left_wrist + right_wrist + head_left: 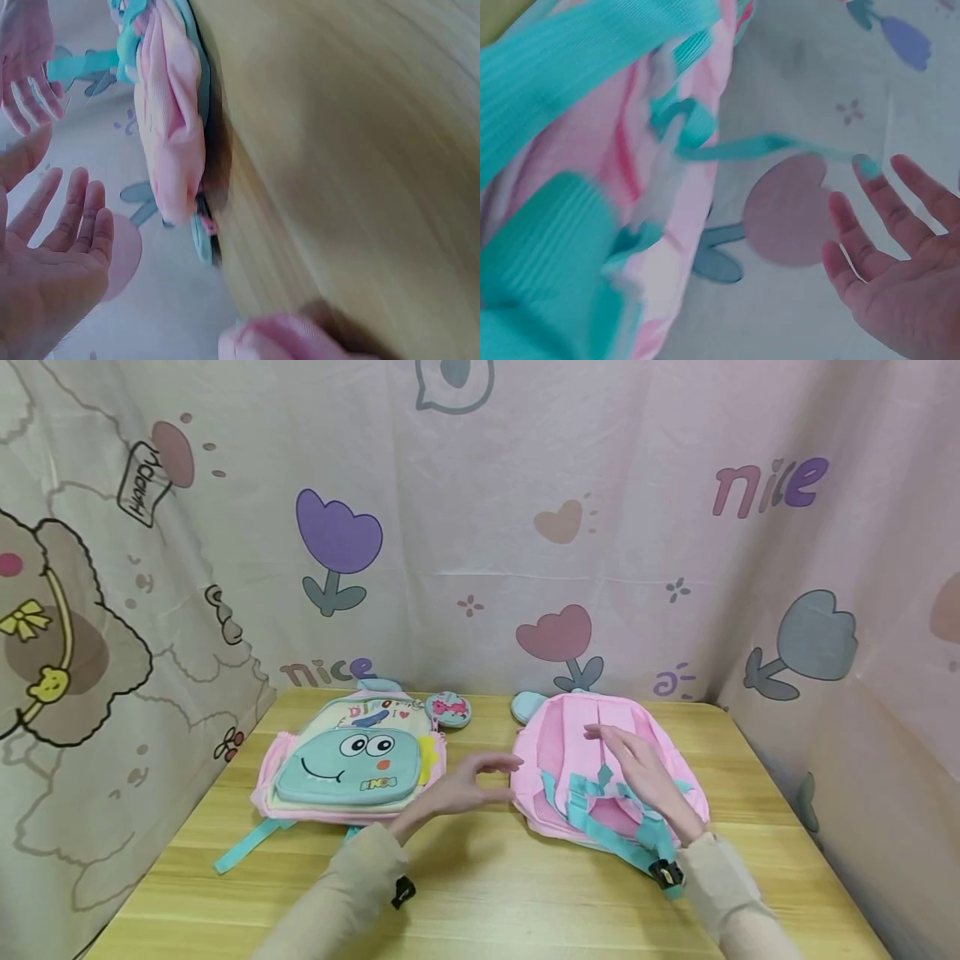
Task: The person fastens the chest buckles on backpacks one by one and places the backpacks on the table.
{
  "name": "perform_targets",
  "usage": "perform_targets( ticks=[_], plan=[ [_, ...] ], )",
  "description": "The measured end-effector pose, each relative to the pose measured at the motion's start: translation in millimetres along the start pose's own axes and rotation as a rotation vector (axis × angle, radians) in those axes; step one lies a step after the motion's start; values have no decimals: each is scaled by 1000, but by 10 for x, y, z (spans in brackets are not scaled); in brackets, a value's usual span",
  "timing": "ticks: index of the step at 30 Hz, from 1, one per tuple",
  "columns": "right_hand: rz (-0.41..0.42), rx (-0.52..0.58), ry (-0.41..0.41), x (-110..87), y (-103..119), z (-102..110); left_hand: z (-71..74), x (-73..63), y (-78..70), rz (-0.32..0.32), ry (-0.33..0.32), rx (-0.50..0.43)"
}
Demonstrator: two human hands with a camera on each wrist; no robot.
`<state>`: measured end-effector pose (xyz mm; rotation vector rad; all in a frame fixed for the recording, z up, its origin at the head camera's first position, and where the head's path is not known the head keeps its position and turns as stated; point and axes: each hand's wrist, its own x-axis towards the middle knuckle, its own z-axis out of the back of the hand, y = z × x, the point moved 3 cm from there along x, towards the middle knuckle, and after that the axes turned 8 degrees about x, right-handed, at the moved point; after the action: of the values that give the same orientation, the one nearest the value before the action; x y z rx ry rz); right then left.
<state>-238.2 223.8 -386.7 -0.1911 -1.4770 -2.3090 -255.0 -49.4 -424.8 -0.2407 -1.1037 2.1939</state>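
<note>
A pink backpack [551, 752] lies on the right of the table with its back panel up and its teal straps [611, 839] on top. My left hand [461, 787], fingers spread and slightly bent, hovers by its left edge and holds nothing. Over the back panel is my right hand [643, 770], its fingers extended; in the right wrist view a thin teal strap end [769, 144] reaches toward a fingertip, and whether they touch I cannot tell. To the left lies another backpack [348, 764], front up, with a blue cartoon face pocket and a round pendant [448, 709].
Both bags rest on a wooden table [480, 902]. A black buckle [666, 872] hangs from the right bag's strap, and a second buckle [403, 892] lies near my left sleeve. A printed curtain [465, 527] hangs behind and along the sides.
</note>
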Motion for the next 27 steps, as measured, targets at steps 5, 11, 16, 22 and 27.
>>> perform_targets(
  ticks=[5,11,16,22,27],
  plan=[
    [26,-32,56,48,131,-188,180,-188,92,120,-9,-51],
    [42,-53,131,119,207,-461,439,-387,152,128,-26,-4],
    [5,-35,173,194,232,-664,679,-527,235,133,-55,123],
    [-13,8,213,292,259,-897,936,-714,420,145,-90,196],
    [-9,50,253,357,280,-1109,1143,-902,557,167,-124,206]
  ],
)
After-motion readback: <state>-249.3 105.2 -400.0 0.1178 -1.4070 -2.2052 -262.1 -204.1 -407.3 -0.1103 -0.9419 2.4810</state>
